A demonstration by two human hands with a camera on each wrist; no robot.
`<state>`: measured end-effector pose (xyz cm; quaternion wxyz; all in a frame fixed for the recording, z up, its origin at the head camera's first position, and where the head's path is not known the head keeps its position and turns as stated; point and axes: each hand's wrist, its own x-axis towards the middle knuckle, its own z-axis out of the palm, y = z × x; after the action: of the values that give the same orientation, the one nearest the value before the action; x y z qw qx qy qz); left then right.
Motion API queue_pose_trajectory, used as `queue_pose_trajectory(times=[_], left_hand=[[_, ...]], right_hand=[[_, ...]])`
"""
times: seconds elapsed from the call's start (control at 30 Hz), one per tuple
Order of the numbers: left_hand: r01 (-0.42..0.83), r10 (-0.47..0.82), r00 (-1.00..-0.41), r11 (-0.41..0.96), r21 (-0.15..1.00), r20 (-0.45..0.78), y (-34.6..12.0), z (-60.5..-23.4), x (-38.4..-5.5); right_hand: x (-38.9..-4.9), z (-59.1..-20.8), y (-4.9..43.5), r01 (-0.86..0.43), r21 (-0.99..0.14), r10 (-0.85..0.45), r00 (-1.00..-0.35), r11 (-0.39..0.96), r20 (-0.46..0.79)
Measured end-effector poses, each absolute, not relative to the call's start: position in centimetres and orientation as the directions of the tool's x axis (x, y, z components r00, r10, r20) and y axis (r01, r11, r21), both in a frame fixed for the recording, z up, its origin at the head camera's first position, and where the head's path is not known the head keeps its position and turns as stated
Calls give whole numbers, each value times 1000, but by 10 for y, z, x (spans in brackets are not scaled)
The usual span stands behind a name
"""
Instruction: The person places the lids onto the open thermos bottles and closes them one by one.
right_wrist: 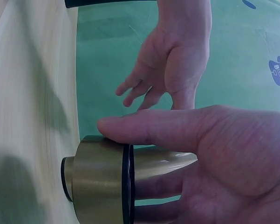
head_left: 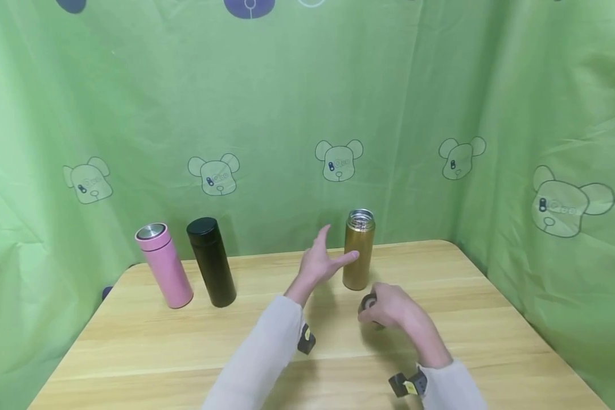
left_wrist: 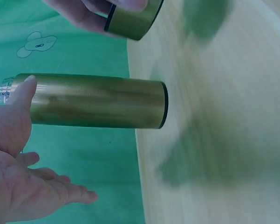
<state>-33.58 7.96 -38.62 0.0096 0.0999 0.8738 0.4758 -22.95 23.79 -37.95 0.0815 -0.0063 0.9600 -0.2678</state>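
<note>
A gold thermos bottle (head_left: 357, 262) stands upright and uncapped near the back of the wooden table, its steel mouth showing. My left hand (head_left: 322, 263) is beside it, fingers spread; in the head view the thumb overlaps the bottle's side. In the left wrist view that hand (left_wrist: 18, 177) has straight, relaxed fingers and grips nothing. In front of the bottle and to its right, my right hand (head_left: 396, 309) pinches a gold lid (right_wrist: 100, 182) with a dark rim between thumb and fingers. The lid is held above the tabletop, partly covered by the hand in the head view.
On the left of the table (head_left: 159, 353) stand a pink thermos (head_left: 166, 270) with a steel-topped lid and a black thermos (head_left: 215, 270), both capped. A green curtain (head_left: 287, 102) with bear-head prints hangs behind the table and along its sides.
</note>
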Motion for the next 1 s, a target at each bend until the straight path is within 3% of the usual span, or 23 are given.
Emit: queue_pose_trajectory(times=[0.5, 1.0], left_hand=[[229, 244, -965, 609, 759, 95, 113, -352, -345], [241, 162, -970, 585, 774, 180, 133, -368, -351]], right_hand=[[-230, -380, 242, 49, -535, -49, -984, 844, -169], [-230, -381, 238, 65, -528, -32, -984, 847, -174]])
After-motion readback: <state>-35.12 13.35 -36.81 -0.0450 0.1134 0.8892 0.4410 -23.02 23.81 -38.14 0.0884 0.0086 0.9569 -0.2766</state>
